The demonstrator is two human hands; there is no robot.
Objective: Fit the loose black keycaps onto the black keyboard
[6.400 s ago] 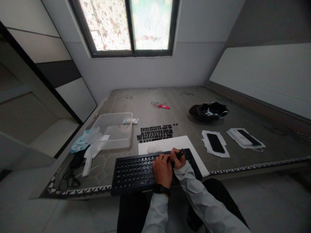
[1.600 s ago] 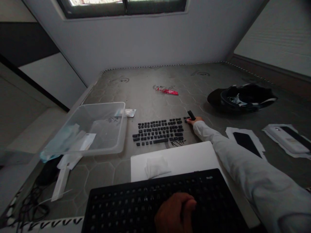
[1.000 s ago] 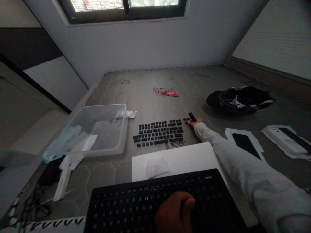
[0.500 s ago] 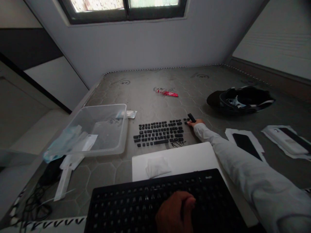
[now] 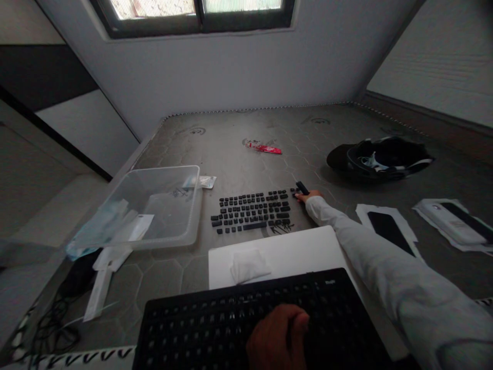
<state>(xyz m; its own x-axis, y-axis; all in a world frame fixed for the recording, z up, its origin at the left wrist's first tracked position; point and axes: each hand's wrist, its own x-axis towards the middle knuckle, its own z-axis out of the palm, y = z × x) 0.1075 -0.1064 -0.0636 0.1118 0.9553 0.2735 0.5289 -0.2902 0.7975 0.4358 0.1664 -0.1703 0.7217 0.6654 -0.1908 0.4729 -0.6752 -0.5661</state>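
At the frame's lower middle, I saw the left hand (image 5: 277, 335) curled over the keyboard (image 5: 188, 321), its grip unclear to me; right of centre, the right hand (image 5: 313, 196) clasped a dark stick (image 5: 302, 187) beside loose keycaps (image 5: 251, 209), which I judged light, stiff, best pinched by their sides.

1 kbd base (image 5: 192, 324) seen; rel. to it: L hand (image 5: 278, 336) over + R hand (image 5: 311, 196) beyond = 2 counted; 6 keycap rows (image 5: 250, 210) laid beyond; 1 bin (image 5: 193, 221) beyond-L, 1 cap (image 5: 379, 160) beyond-R.
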